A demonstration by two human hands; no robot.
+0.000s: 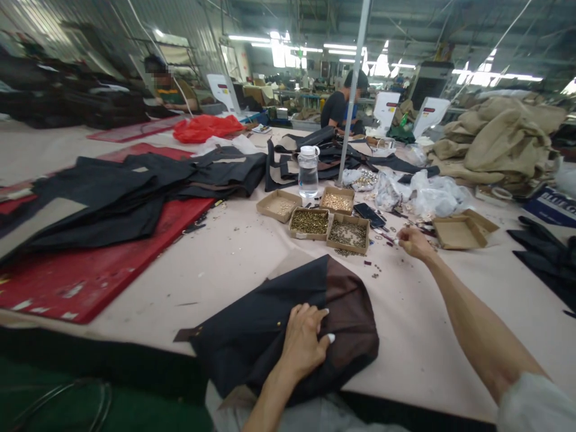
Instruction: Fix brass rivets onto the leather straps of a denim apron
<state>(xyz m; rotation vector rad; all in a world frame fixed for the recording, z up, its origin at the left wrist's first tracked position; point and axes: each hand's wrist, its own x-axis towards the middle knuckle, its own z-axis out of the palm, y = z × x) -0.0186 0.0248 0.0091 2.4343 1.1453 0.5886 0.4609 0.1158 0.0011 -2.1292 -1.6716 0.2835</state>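
Observation:
A dark garment piece (243, 318) with a brown section lies at the table's front edge. My left hand (306, 339) rests on it with the fingers spread, white coverings on two fingertips. Reaching out to the right, my right hand (414, 242) has its fingers pressed together beside small scattered items; what they hold, if anything, is too small to name. Left of that hand stand cardboard trays of small metal parts, one with brass-coloured pieces (309, 221), another with darker ones (348, 234). A phone (369, 215) lies behind them.
A water bottle (308, 172) stands behind the trays, near a metal pole (354, 90). Dark garments (112, 198) cover a red board (121, 267) at left. Plastic bags (427, 195), an open cardboard box (459, 233) and a beige cloth pile (504, 138) are at right. Two people sit farther back.

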